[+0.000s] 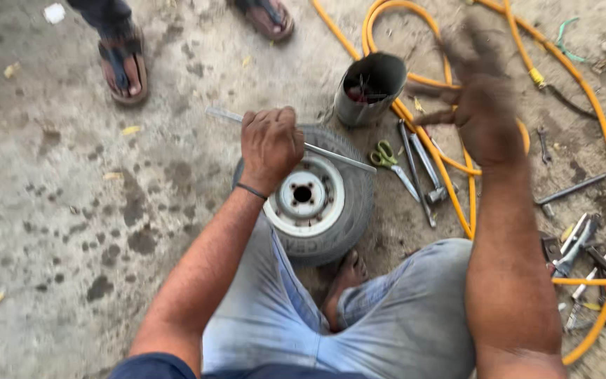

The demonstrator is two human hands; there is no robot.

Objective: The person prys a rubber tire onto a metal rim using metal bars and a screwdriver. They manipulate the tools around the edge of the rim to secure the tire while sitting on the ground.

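Note:
A small tyre on a white steel rim lies flat on the concrete in front of my knees. My left hand is closed around a long metal bar that lies across the tyre's far edge. My right hand is raised and blurred above the orange hose, fingers spread, reaching toward a metal tin of tools; it holds nothing that I can see.
An orange hose loops around the right side. Green-handled scissors, wrenches and several loose tools lie on the ground. Another person's sandalled feet stand at the far edge.

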